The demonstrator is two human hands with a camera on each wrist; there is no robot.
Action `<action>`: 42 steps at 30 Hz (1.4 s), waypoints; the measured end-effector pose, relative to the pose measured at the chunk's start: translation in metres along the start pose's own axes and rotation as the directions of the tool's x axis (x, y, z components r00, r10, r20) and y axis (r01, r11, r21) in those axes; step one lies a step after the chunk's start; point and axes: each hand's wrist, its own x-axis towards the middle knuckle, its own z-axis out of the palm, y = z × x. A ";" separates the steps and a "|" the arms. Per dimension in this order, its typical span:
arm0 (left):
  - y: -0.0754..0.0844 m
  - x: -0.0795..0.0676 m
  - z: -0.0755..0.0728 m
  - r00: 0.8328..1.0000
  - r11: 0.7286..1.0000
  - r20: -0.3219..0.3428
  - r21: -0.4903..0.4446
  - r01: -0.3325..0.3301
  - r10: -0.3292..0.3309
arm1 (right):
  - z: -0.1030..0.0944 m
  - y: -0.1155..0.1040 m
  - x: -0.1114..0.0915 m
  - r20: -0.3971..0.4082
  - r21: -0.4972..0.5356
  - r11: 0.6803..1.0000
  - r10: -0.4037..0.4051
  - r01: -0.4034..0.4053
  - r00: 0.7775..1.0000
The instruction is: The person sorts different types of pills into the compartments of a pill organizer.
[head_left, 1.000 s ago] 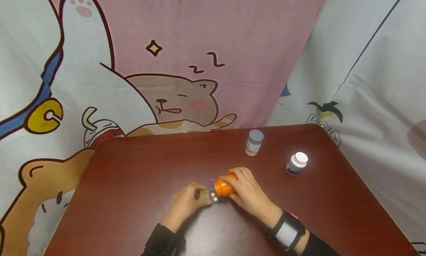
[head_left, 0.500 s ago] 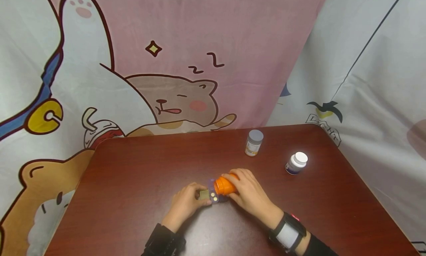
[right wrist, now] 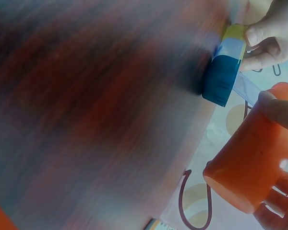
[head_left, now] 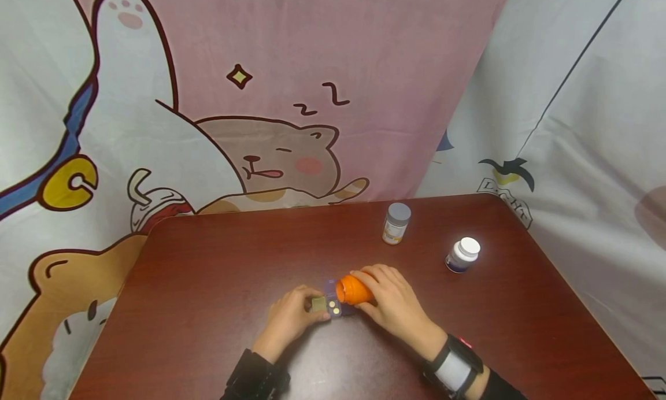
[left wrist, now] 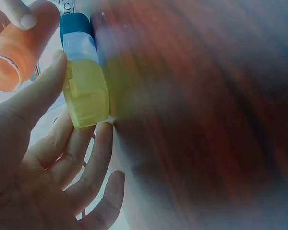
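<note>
My left hand (head_left: 288, 316) pinches the yellow end of a small pill organizer (left wrist: 86, 91) between thumb and fingers. The organizer stands on the table, with yellow, pale purple and dark blue sections. Its middle compartment has its lid raised and shows pale round pills (head_left: 334, 307). Gripped in my right hand (head_left: 395, 304), an orange bottle (head_left: 355, 289) lies tilted over the organizer's right side, its uncapped mouth facing left. The bottle's mouth is visible in the left wrist view, and its base faces the right wrist camera. What is inside the bottle cannot be made out.
A grey-lidded bottle (head_left: 397, 223) stands at the back of the brown table (head_left: 234, 261). Farther right is a white bottle (head_left: 463, 254) with a white cap. A cartoon-printed cloth (head_left: 291, 53) hangs behind the table.
My right hand has drawn slightly right with the orange bottle, whose mouth now shows more to the head camera. The left hand and organizer have stayed in place.
</note>
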 end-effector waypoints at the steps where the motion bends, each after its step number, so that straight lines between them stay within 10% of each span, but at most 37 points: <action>1: 0.000 0.000 0.000 1.000 1.000 0.000 0.000 0.000 0.000 | 0.000 0.000 0.000 -0.001 0.000 1.000 0.003 -0.003 1.000; 33: 0.001 0.001 0.001 1.000 1.000 -0.011 0.015 0.012 -0.012 | -0.022 -0.016 -0.032 -0.018 0.085 0.977 0.198 -0.196 0.980; 42: 0.001 0.000 0.000 1.000 1.000 -0.012 0.013 0.015 -0.015 | -0.022 -0.025 -0.042 0.018 0.183 0.928 0.327 -0.325 0.945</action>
